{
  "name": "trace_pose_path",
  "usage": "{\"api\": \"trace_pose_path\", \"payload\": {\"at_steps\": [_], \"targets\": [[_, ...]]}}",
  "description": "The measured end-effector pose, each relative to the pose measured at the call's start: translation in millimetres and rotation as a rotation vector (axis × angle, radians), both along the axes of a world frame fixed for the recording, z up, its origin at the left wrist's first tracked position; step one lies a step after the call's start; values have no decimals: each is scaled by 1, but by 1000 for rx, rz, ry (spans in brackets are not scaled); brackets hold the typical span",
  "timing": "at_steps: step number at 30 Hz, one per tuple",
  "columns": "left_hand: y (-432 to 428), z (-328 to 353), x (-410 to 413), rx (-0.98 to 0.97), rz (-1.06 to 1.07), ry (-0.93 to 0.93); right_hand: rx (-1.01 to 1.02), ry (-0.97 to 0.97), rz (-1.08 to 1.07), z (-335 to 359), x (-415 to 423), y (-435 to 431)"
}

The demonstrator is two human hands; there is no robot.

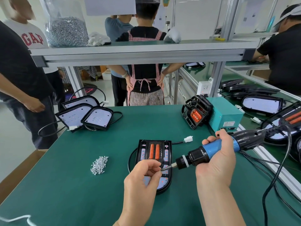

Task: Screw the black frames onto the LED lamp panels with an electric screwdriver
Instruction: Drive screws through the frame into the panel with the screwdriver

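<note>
From the head view, the right hand (215, 162) grips the electric screwdriver (211, 148) tight. The left hand (141, 175) pinches a tiny screw (160, 170) at its tip, fingers curled. Under both hands lies the lamp panel (162, 181) on the green table (65, 176) – its black frame (141, 152) on top. A pile of screws (99, 165) sits to its left.

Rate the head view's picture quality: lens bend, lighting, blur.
Head view: wide-angle bend, so the shelf post leans and the green mat splays outward. Head view: even light, soft shadows, no harsh glare. Head view: the left hand, right hand and screwdriver are sharp; the screw at the tip barely resolves; the top-left corner is blurred.
</note>
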State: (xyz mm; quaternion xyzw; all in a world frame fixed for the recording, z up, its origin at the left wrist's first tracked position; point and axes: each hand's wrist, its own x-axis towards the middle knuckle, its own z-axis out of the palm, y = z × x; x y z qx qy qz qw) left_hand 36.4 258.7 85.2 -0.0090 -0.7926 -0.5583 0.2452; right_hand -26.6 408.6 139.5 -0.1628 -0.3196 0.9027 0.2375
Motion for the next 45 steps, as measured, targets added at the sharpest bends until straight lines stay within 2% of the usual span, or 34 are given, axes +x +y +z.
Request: {"api": "trace_pose_path", "payload": {"at_steps": [3,8,15,19,23,28,30,38,41,45], "targets": [[0,-2,1,-186,72,164,-68,-49,17,0,-6,2],[0,-7,-4,-282,135,335,-92,-119,-20,-6,-13,2],[0,-10,-14,-352,117,423,-77,-120,-17,-6,-19,2],[-2,-8,-15,-347,71,401,-59,-92,-38,-1,-23,2],[-20,-11,-18,-232,129,246,3,-41,-68,5,-29,4],[-51,-20,-37,-67,250,-378,154,38,-60,6,-36,1],[-56,-23,-47,-90,228,-517,220,76,-34,6,-38,-2],[-44,-12,-70,-351,158,-734,423,127,45,1,-45,-17],[-41,-11,-75,-313,122,-766,457,139,59,-2,-47,-20],[-39,-13,-79,-163,57,-748,490,142,66,-4,-48,-19]]}}
